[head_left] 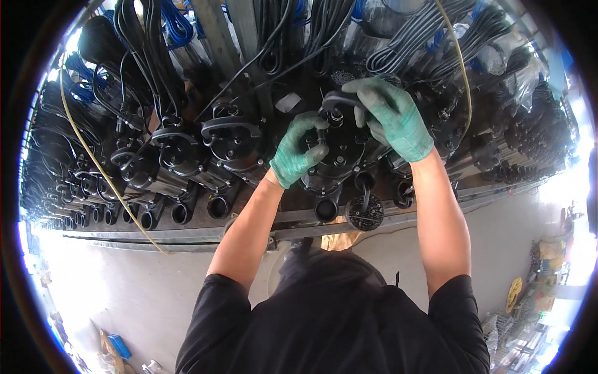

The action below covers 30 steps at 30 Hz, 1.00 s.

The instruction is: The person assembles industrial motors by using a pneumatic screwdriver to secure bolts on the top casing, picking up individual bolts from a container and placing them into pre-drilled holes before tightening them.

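Note:
Both my hands wear green gloves and work over a black pump [340,161] with a round bolted top. My right hand [389,115] holds one end of a black curved handle [340,100] above that top. My left hand [300,151] has its thumb and fingers closed around a small dark cylindrical part [321,134] beside the handle; its exact kind is hard to make out. Below the pump's top its round outlet [326,209] faces me. A black perforated disc [365,213] hangs at the bench edge, right of the outlet.
Similar black pumps with handles [232,132] stand in a long row to the left, and more lie to the right. Coiled black cables [414,40] and blue cables [177,25] crowd the back. A yellowish cord [93,153] hangs at the left. The metal bench edge [187,235] runs before me.

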Each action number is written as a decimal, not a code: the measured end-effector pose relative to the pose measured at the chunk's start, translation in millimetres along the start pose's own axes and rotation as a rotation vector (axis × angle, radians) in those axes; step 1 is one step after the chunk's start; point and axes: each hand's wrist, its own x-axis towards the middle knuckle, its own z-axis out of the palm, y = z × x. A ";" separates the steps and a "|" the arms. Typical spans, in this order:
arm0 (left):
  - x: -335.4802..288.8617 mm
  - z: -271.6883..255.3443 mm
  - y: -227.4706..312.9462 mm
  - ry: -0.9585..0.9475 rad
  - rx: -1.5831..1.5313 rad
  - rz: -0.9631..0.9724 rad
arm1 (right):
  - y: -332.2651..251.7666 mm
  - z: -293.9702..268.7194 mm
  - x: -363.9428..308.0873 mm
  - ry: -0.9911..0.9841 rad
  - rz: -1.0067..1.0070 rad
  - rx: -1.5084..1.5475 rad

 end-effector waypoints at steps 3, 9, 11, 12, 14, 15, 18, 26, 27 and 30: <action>-1.9 5.7 0.0 0.025 -0.140 -0.086 | 8.0 5.3 -2.5 -0.071 0.032 0.002; -4.8 4.0 5.3 0.027 -0.244 -0.215 | 34.5 10.8 11.3 -0.087 0.051 -0.091; -3.5 3.6 10.3 0.020 -0.263 -0.213 | 39.8 9.0 14.5 -0.107 0.022 -0.096; -3.3 3.7 11.7 0.016 -0.273 -0.213 | 41.7 8.3 15.2 -0.116 0.009 -0.099; -3.1 0.5 11.5 0.000 -0.261 -0.219 | 44.3 9.2 16.2 -0.126 -0.005 -0.094; -3.4 -0.9 11.7 -0.009 -0.256 -0.222 | 45.7 9.4 15.8 -0.130 -0.012 -0.091; 0.0 -0.2 25.1 -0.065 -0.369 -0.343 | 60.8 6.9 11.2 -0.092 -0.079 -0.076; 7.2 5.1 21.2 0.042 -0.217 -0.135 | 56.1 12.0 7.4 -0.019 -0.121 0.006; 5.5 8.6 20.3 0.052 -0.241 -0.124 | 55.5 7.2 2.4 0.036 -0.180 0.076; 3.1 11.1 20.3 0.053 -0.268 -0.136 | 46.7 -17.3 -22.9 0.241 -0.127 0.257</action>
